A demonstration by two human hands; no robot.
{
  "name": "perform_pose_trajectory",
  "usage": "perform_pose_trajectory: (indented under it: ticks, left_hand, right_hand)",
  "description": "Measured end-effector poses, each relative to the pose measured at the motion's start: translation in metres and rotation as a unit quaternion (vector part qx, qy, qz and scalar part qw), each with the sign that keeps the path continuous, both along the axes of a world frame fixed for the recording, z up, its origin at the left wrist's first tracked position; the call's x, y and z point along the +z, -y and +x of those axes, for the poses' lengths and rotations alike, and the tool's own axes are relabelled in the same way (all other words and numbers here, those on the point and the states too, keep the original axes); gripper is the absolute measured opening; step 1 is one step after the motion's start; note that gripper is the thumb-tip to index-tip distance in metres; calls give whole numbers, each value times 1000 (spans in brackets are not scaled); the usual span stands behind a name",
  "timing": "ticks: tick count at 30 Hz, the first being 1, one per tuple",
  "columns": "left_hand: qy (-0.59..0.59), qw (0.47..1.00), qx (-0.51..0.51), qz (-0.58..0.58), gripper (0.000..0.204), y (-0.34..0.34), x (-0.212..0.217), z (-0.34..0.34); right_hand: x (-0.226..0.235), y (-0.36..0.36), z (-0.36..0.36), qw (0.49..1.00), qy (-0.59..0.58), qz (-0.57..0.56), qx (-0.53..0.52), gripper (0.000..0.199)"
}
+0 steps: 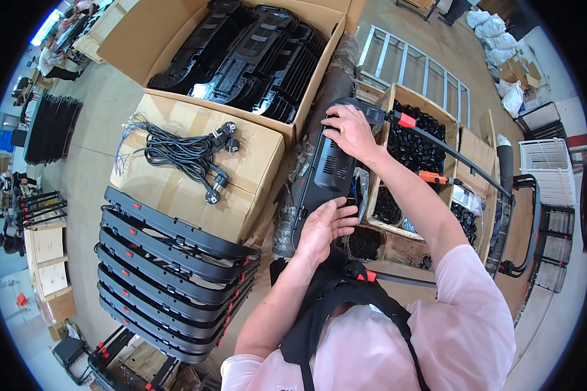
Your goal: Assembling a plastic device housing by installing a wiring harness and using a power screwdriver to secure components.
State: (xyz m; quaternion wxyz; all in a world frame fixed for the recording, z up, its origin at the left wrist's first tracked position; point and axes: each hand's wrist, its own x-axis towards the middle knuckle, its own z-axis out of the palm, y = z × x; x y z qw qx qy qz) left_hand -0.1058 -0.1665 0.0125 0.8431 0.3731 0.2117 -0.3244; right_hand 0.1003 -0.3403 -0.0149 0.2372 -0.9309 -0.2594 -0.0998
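Note:
In front of me lies a long black plastic housing (336,163) with rows of vent slots, part of a frame with black tubes and red end pieces. My right hand (351,132) is over its far end, fingers bent round the left edge. Across the near end, my left hand (325,228) has its fingers extended and apart, the palm near the housing's surface. Its fingers reach toward a clear plastic bag (361,189) and thin wires beside the housing. The underside of the housing is hidden.
Black power cables with plugs (186,153) lie on a cardboard box (241,179) to the left. Beyond is an open carton (298,127) of black plastic panels. Stacked curved black frames (176,287) stand near left. Right are wooden bins (398,225) of small black parts and an orange power screwdriver (434,178).

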Motion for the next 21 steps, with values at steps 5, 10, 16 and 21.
perform_pose_trajectory:
  ticks: [5, 10, 16, 21]
  left_hand:
    - [-13, 1000, -8, 10, 45, 13, -7, -3]
    - [91, 980, -95, 152, 34, 60, -22, 4]
    - [580, 653, -305, 379, 19, 167, -61, 35]
    - [654, 433, -483, 389, 40, 218, -141, 65]
  right_hand:
    - [6, -5, -1, 999, -7, 13, -33, 31]
    - [12, 26, -13, 995, 52, 73, -40, 32]
    - [19, 160, -116, 941, -161, 192, -229, 26]
    - [7, 230, -210, 913, -200, 181, -307, 24]
